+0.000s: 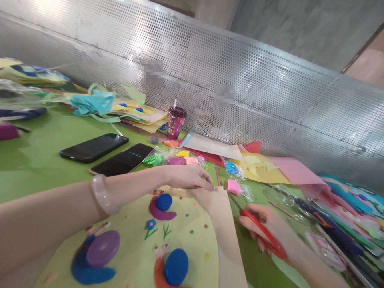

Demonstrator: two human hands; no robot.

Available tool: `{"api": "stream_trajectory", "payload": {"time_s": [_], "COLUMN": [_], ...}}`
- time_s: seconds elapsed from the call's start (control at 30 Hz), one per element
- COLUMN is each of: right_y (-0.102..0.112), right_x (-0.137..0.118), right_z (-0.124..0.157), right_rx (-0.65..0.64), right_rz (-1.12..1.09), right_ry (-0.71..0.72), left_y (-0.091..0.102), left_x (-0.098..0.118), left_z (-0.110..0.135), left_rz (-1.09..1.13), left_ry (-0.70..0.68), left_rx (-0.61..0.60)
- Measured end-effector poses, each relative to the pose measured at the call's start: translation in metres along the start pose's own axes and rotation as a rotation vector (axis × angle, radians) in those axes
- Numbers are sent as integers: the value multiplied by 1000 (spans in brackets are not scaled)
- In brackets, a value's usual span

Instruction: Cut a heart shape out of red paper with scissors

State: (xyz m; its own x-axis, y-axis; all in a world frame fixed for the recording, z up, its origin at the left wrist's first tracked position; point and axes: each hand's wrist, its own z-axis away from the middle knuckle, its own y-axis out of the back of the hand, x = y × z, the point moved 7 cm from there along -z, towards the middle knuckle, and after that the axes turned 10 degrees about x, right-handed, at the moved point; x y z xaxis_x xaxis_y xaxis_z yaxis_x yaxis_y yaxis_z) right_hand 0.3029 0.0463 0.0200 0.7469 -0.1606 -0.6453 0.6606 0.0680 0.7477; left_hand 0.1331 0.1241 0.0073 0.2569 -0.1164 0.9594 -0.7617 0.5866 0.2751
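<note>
My left hand [187,177] reaches across from the left and pinches the top edge of a beige card sheet [223,232]. A pale pink bangle [102,195] sits on that wrist. My right hand [261,228] is closed round red-handled scissors [264,232], whose blades point up-left at the sheet's right edge. On the sheet lies a pale yellow shape [180,236] with clay snails: a blue and purple one [96,256], a blue and orange one [172,268], and a blue and magenta one [163,206].
On the green table [45,152] lie two black phones [94,147] [123,159], small bags of coloured clay [177,158], a purple drink cup [175,122], coloured paper sheets [264,166], and paper scraps [93,102] at the back left. A perforated metal wall [240,80] stands behind.
</note>
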Motion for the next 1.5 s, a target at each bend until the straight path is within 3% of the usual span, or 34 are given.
{"api": "stream_trajectory", "payload": {"time_s": [0.93, 1.5], "right_y": [1, 0], "right_x": [-5, -1], "right_z": [3, 0], "right_rx": [0, -22], "right_rz": [13, 2], "right_ry": [24, -32], "left_y": [1, 1], "left_x": [-1, -1], "left_z": [-1, -1], "left_rz": [6, 13], "left_ry": [3, 8], "left_rx": [-1, 3]}}
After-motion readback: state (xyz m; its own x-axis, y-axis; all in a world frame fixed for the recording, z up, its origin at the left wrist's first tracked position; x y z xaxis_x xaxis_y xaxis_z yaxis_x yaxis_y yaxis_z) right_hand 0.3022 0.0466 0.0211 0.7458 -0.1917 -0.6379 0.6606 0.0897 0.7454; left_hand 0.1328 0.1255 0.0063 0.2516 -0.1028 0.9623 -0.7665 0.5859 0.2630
